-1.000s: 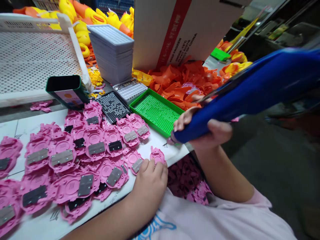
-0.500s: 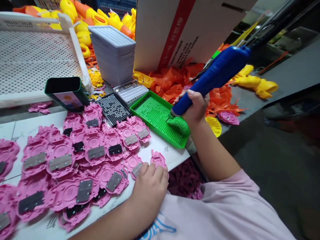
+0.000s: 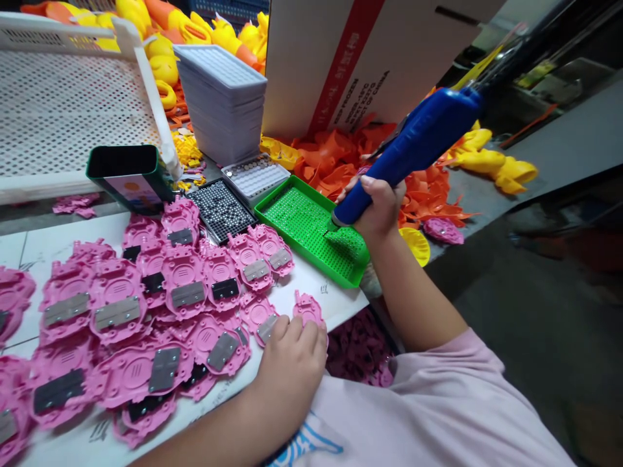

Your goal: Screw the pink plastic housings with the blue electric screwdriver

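Observation:
My right hand (image 3: 379, 204) is wrapped around a blue electric screwdriver (image 3: 418, 139), held at a slant. Its tip points down into a green perforated tray (image 3: 292, 224) of small screws, beside a heap of screws at the tray's near end. My left hand (image 3: 294, 353) is closed over a pink plastic casing (image 3: 307, 306) at the table's front edge, and the fingers hide much of that part. Just left of those fingers lies another pink casing (image 3: 256, 311) with a grey plate. Many more pink casings (image 3: 187, 275) with grey or black screwed-on plates cover the table to the left.
A black screw tray (image 3: 221, 211), a white tray of small round pieces (image 3: 256, 174) and a tall stack of white trays (image 3: 221, 107) stand behind. A dark green container (image 3: 126, 181) adjoins a white perforated crate (image 3: 73, 104). Orange parts (image 3: 331, 162) lie before a carton (image 3: 341, 65).
The view has shifted very slightly. Both hands, the screwdriver and the casings keep practically the same places.

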Demonstrator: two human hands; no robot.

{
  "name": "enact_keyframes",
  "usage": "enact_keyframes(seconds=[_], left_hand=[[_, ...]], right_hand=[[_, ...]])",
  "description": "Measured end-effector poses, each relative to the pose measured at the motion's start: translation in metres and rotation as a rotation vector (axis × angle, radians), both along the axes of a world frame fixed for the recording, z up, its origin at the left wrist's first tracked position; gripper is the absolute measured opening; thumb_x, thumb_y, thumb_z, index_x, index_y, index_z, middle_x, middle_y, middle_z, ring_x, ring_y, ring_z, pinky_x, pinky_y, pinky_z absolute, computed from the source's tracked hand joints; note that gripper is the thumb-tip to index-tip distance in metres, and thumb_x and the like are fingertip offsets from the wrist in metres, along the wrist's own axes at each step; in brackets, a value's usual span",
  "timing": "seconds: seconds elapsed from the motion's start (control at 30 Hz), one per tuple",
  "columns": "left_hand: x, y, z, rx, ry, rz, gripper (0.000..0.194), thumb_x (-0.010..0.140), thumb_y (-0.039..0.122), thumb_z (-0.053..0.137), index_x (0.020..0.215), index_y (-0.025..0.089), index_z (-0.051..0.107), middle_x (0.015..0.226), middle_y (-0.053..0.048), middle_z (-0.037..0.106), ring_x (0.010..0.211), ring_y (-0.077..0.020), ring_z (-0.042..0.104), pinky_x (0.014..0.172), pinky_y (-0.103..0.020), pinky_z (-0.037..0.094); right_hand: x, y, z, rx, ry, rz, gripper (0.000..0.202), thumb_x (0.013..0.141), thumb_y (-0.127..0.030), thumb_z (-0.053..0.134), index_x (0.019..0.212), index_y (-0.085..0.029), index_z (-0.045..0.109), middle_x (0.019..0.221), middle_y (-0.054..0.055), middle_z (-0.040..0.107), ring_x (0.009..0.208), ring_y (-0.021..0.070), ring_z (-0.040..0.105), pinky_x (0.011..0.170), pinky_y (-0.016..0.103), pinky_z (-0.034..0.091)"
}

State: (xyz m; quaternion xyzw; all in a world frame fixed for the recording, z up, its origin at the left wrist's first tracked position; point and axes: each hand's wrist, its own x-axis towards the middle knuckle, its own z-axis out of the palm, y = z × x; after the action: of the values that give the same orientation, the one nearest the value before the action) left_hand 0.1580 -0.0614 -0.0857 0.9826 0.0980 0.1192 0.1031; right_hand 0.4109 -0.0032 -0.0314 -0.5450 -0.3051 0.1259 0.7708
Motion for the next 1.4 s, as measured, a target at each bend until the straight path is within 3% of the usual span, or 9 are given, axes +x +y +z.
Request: enact_keyframes(seconds=[0.3, 0.43, 0.57, 0.7, 0.8, 1.03, 1.27, 1.4], left_hand=[[0.001, 0.002, -0.002, 0.009, -0.021, 0.009, 0.029, 0.081, 0.023, 0.069, 0.109, 0.013, 0.065, 0.082, -0.002, 0.064, 0.079, -0.02, 0.058, 0.073, -0.036, 0.041], [0.001, 0.0, -0.001, 0.012, -0.007, 0.007, 0.028, 0.082, 0.023, 0.069, 0.108, 0.012, 0.065, 0.082, -0.003, 0.064, 0.078, -0.0195, 0.057, 0.073, -0.036, 0.041], [0.0, -0.001, -0.001, 0.01, 0.01, -0.006, 0.025, 0.086, 0.021, 0.064, 0.11, 0.012, 0.064, 0.084, -0.003, 0.064, 0.079, -0.0192, 0.057, 0.072, -0.035, 0.04], [-0.001, 0.0, -0.001, 0.023, 0.001, -0.015, 0.025, 0.09, 0.021, 0.058, 0.113, 0.011, 0.062, 0.09, -0.006, 0.065, 0.083, -0.0199, 0.057, 0.073, -0.036, 0.04], [0.0, 0.001, 0.0, 0.023, 0.003, -0.018, 0.025, 0.09, 0.021, 0.058, 0.112, 0.011, 0.063, 0.093, -0.006, 0.066, 0.083, -0.0201, 0.057, 0.072, -0.036, 0.041], [0.002, -0.001, 0.003, 0.026, -0.021, 0.002, 0.026, 0.086, 0.021, 0.063, 0.109, 0.01, 0.066, 0.092, -0.005, 0.067, 0.08, -0.0204, 0.058, 0.072, -0.035, 0.042], [0.002, 0.0, 0.004, 0.035, -0.031, 0.011, 0.029, 0.084, 0.021, 0.066, 0.11, 0.01, 0.066, 0.093, -0.006, 0.069, 0.08, -0.0205, 0.059, 0.071, -0.035, 0.043], [0.002, -0.001, 0.003, 0.037, -0.038, 0.02, 0.027, 0.086, 0.02, 0.062, 0.111, 0.009, 0.066, 0.093, -0.007, 0.069, 0.08, -0.0202, 0.059, 0.07, -0.035, 0.043]], right_hand=[[-0.001, -0.006, 0.014, 0.106, -0.05, -0.004, 0.013, 0.063, -0.032, 0.06, 0.062, -0.023, 0.05, 0.051, -0.004, 0.055, 0.041, 0.0137, 0.055, 0.044, 0.031, 0.05], [-0.015, -0.019, 0.027, 0.123, 0.008, 0.083, 0.011, 0.062, -0.033, 0.06, 0.069, -0.026, 0.055, 0.053, -0.004, 0.057, 0.043, 0.0156, 0.055, 0.041, 0.031, 0.048], [-0.043, -0.039, 0.034, 0.134, 0.026, 0.255, 0.021, 0.066, -0.036, 0.062, 0.084, -0.025, 0.06, 0.057, -0.004, 0.058, 0.046, 0.0152, 0.058, 0.043, 0.029, 0.048], [-0.068, -0.055, 0.027, 0.085, 0.087, 0.451, 0.034, 0.066, -0.038, 0.069, 0.097, -0.027, 0.06, 0.061, -0.004, 0.061, 0.05, 0.0164, 0.059, 0.046, 0.032, 0.052], [-0.078, -0.061, 0.018, 0.06, 0.148, 0.525, 0.035, 0.066, -0.038, 0.072, 0.097, -0.027, 0.06, 0.064, -0.003, 0.063, 0.052, 0.0172, 0.06, 0.047, 0.034, 0.053], [-0.084, -0.066, 0.007, -0.009, 0.225, 0.532, 0.027, 0.063, -0.042, 0.075, 0.075, -0.019, 0.065, 0.063, 0.0, 0.061, 0.053, 0.0161, 0.061, 0.049, 0.033, 0.053], [-0.086, -0.065, 0.002, 0.011, 0.237, 0.51, 0.027, 0.063, -0.039, 0.076, 0.075, -0.018, 0.066, 0.063, 0.0, 0.062, 0.055, 0.0157, 0.062, 0.052, 0.031, 0.053], [-0.09, -0.066, 0.0, 0.061, 0.133, 0.552, 0.03, 0.068, -0.035, 0.074, 0.094, -0.024, 0.064, 0.067, -0.001, 0.064, 0.056, 0.0158, 0.062, 0.055, 0.032, 0.053]])
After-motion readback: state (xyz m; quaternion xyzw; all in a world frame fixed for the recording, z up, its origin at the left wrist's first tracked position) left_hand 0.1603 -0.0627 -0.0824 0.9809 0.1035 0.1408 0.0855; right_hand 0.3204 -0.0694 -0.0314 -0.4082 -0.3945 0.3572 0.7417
